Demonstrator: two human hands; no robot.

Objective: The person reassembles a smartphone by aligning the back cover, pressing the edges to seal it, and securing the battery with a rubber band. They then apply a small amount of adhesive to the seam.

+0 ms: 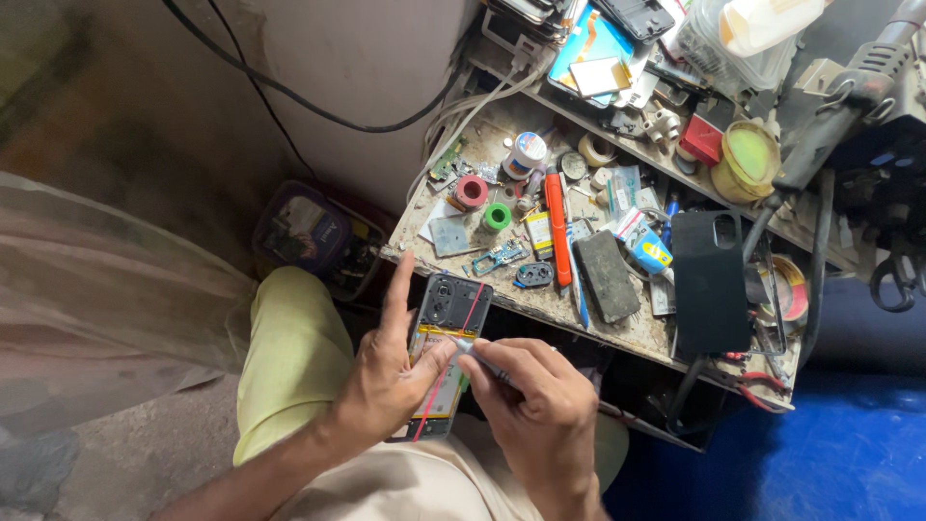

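So the opened phone sits back-cover-off in the left hand, held over the lap just in front of the cluttered surface. Its long axis runs roughly up-down in the view, leaning a bit to the right at the top, with the camera module end pointing away toward the surface and the bottom end toward the body. A red wire runs along its length, and there's yellow tape across the middle.

The left hand is wrapped around the phone's left edge, index finger stretched up along the side, thumb pressing on the middle. The right hand is closed on a thin metal tool, looks like tweezers, tip touching the board near the yellow tape.

Doing this bit well, I'd say: keep the phone pinned steady with that thumb, work the tip shallow and light, stay off the red wire. On the surface beyond sit a black phone case, an orange tool, and a green tape roll.
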